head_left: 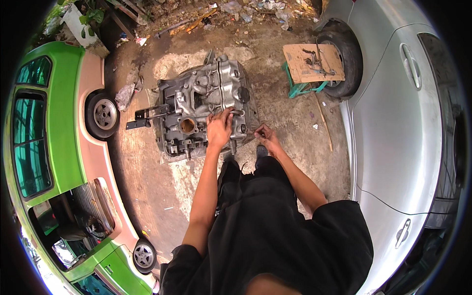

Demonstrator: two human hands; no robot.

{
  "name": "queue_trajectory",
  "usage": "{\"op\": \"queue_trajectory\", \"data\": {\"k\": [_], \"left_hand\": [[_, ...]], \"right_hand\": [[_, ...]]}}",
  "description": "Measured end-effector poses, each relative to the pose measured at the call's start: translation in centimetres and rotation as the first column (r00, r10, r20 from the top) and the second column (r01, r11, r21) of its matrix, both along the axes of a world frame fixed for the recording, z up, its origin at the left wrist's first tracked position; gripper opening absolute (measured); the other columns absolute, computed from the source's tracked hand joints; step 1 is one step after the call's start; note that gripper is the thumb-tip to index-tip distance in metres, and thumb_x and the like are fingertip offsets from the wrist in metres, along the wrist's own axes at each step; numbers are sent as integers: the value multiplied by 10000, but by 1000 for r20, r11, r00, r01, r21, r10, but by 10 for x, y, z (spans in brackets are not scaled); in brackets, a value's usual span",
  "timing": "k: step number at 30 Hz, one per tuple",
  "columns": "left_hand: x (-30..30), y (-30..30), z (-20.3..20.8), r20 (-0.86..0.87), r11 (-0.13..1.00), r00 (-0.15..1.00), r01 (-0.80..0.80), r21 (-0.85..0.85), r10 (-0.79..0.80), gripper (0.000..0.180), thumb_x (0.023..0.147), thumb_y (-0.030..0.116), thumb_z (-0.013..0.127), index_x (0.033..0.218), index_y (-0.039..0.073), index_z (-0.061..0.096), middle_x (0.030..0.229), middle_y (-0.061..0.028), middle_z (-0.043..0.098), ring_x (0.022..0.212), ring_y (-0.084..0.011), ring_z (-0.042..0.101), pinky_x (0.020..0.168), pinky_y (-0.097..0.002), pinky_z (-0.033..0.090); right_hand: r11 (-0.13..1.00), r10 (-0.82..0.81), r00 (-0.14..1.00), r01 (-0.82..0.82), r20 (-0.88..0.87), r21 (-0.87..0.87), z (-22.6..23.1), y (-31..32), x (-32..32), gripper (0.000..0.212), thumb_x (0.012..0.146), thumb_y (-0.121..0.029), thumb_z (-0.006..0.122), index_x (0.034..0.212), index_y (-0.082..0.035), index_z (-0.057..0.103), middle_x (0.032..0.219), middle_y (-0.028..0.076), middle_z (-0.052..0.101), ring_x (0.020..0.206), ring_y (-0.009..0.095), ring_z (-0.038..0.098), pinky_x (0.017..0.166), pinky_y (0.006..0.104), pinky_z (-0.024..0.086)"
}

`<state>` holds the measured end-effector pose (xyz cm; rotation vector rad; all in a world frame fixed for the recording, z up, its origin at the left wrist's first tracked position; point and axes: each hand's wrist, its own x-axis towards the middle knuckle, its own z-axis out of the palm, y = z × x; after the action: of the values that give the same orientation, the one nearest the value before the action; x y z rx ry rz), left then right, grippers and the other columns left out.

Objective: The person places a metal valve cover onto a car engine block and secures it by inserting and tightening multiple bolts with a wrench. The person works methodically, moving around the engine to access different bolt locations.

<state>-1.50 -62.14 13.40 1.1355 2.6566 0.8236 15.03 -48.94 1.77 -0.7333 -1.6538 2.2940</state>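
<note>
A grey metal car engine (pixel 206 93) sits on the ground in front of me, its cover and ports facing up. My left hand (pixel 219 129) lies on its near right part with the fingers stretched over the metal, beside a round brownish opening (pixel 187 126). Just off the engine's near right corner is my right hand (pixel 267 138). Its fingers are curled together in a pinch near the engine's edge; what they hold, if anything, is too small to tell.
At the far right, a green stool (pixel 298 89) carries a cardboard sheet (pixel 295 54) with several metal tools. A silver car (pixel 388 132) stands on the right, a green and pink van (pixel 66 142) on the left. Litter (pixel 236 10) lies along the far edge. A thin stick (pixel 322 118) lies below the stool.
</note>
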Motion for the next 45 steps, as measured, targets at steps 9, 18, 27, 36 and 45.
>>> {"op": "queue_trajectory", "data": {"k": [9, 18, 27, 36, 45], "left_hand": [[-2, 0, 3, 49, 999, 999, -9, -50, 11, 349, 1015, 332, 429, 1232, 130, 615, 1152, -157, 665, 1110, -334, 598, 1067, -471, 303], [-2, 2, 3, -7, 1000, 1000, 5, -20, -5, 304, 1001, 263, 454, 1216, 124, 619, 1103, -162, 672, 1055, -337, 606, 1030, -457, 331], [-2, 2, 3, 24, 1000, 1000, 1, -13, 0, 307, 1001, 260, 453, 1219, 127, 623, 1110, -166, 671, 1066, -333, 605, 1033, -450, 330], [-4, 1, -2, 37, 999, 999, -15, -41, 16, 369, 1009, 361, 440, 1227, 133, 633, 1157, -147, 668, 1114, -321, 602, 1061, -465, 313], [-3, 0, -1, 40, 999, 999, -13, -31, 14, 319, 997, 300, 466, 1220, 143, 630, 1130, -148, 672, 1090, -318, 610, 1049, -455, 326]], "right_hand": [[991, 74, 997, -77, -34, -108, -21, 10, -16, 193, 874, -136, 740, 893, -52, 567, 878, 8, 596, 888, 116, 545, 839, 283, 420], [949, 266, 964, -265, 19, 168, -23, 43, -35, 229, 831, -135, 778, 893, -39, 579, 865, 21, 612, 875, 125, 565, 830, 306, 448], [978, 206, 969, -198, -139, 68, -31, 53, -48, 240, 774, 50, 751, 848, -36, 539, 834, 37, 592, 816, 120, 597, 767, 293, 522], [894, 367, 927, -330, -74, 302, -9, 78, -69, 225, 774, 112, 703, 850, -22, 539, 811, 33, 578, 805, 130, 623, 757, 312, 550], [963, 268, 956, -270, 123, 1, -4, -3, -1, 103, 985, -118, 567, 943, -55, 498, 695, 16, 546, 623, 103, 549, 566, 262, 446]]}}
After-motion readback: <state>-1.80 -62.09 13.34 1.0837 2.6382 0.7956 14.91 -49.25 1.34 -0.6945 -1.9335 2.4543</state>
